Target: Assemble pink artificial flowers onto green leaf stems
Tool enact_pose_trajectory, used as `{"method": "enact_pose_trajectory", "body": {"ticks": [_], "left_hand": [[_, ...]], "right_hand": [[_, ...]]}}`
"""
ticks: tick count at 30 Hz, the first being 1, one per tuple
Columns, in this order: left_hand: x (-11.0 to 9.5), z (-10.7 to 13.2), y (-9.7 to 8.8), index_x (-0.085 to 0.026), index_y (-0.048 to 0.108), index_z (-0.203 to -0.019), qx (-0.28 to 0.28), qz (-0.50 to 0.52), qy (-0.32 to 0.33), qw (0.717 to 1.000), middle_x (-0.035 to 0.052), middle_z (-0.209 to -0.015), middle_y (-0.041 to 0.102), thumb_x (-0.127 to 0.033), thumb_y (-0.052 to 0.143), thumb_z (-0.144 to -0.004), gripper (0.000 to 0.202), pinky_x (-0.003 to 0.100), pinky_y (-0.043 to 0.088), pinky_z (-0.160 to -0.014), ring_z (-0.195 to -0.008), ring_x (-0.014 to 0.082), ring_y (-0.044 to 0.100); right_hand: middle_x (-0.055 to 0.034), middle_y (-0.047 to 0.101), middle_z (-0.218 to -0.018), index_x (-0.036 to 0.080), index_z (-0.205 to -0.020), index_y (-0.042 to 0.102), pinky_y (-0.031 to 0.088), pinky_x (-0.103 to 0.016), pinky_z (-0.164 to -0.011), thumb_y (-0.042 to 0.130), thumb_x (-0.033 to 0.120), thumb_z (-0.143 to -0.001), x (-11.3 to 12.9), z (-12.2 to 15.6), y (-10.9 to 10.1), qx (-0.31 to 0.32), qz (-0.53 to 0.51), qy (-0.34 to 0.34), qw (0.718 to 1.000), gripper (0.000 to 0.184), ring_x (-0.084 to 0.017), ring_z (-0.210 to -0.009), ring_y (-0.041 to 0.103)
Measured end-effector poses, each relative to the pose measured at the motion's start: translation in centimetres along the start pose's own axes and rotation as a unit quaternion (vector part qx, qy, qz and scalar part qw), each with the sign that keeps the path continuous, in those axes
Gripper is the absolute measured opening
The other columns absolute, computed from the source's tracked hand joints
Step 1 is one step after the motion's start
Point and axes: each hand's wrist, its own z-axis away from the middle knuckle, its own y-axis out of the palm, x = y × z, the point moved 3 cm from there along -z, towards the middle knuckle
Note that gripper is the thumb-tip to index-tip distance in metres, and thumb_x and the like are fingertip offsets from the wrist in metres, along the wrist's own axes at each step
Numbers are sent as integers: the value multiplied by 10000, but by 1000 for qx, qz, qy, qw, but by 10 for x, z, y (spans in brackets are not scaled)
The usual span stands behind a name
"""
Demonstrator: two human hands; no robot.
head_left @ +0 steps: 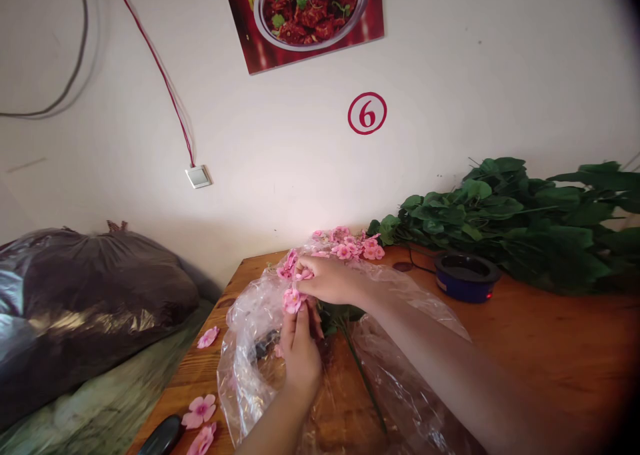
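Above a clear plastic bag [245, 315], my two hands meet at a pink artificial flower [293, 300]. My left hand [301, 348] pinches this bloom from below, thumb and fingers together. Just above it, my right hand [325, 278] has its fingers closed on another pink blossom [303, 274]. A green stem [363, 368] with dark leaves runs beneath my right wrist toward the table's front. More pink flowers [350, 243] are heaped at the bag's far end. My fingers partly hide where the blooms join.
Loose pink blossoms [199, 411] and a black object [161, 435] lie at the wooden table's left edge. A blue round heater-like device [465, 276] with a red light stands right. Green leafy stems [520, 221] are piled behind it. A dark stuffed bag [90, 288] sits left.
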Motion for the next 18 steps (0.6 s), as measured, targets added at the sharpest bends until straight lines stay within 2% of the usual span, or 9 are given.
{"method": "enact_pose_trajectory", "body": {"ticks": [5,11,15,18], "left_hand": [[-2,0,-3,-194,596,-822,-6,-13,18,1000,-10,-645,529,-518,533,-913,343,237,356,-504,-542,124,425],[-5,1,-4,-205,583,-789,-47,-57,27,997,-16,-609,505,-527,547,-891,339,247,370,-530,-549,138,439],[2,-1,-7,-195,579,-754,-43,-58,8,997,-21,-567,487,-532,540,-893,367,244,337,-507,-518,128,420],[2,-1,-6,-192,530,-706,-36,-53,10,998,-29,-562,474,-542,545,-894,398,239,332,-502,-509,114,398]], "right_hand": [[-34,694,-973,262,-1018,654,415,-293,-674,528,386,-865,5,2,0,48,1,-6,999,234,-194,-807,613],[-77,717,-996,230,-1011,676,444,-348,-717,463,519,-928,2,2,10,115,2,-10,993,369,-235,-840,639],[-75,701,-1104,236,-1139,654,467,-326,-746,623,593,-810,2,3,15,148,-3,-26,989,487,-240,-914,641],[-78,696,-1097,233,-1170,648,464,-311,-730,680,576,-751,3,3,13,135,32,-33,990,542,-244,-927,636]]}}
